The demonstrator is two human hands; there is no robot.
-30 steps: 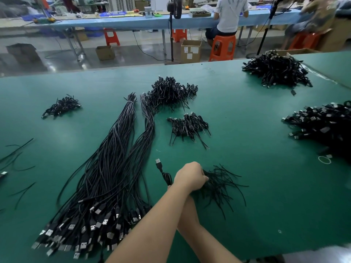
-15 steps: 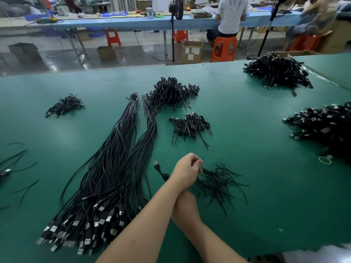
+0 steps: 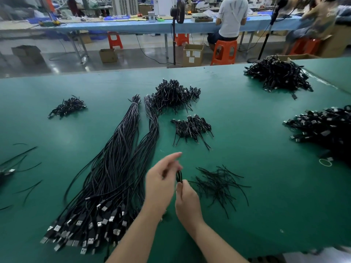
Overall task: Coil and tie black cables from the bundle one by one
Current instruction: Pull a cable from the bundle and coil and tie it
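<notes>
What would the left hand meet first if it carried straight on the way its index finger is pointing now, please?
The left hand points up and to the right across the green table. Most likely it would first meet the small pile of coiled cables, though depth is hard to judge and it might pass above it.

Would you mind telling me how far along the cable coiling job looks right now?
Done: heaps of coiled cables lie beyond the hands, a large pile and a smaller pile. In hand: the right hand grips a small coiled cable while the left hand hovers beside it, fingers loose. Loose ties wait to the right. Left: the long bundle of straight cables remains thick, so much work remains.
</notes>
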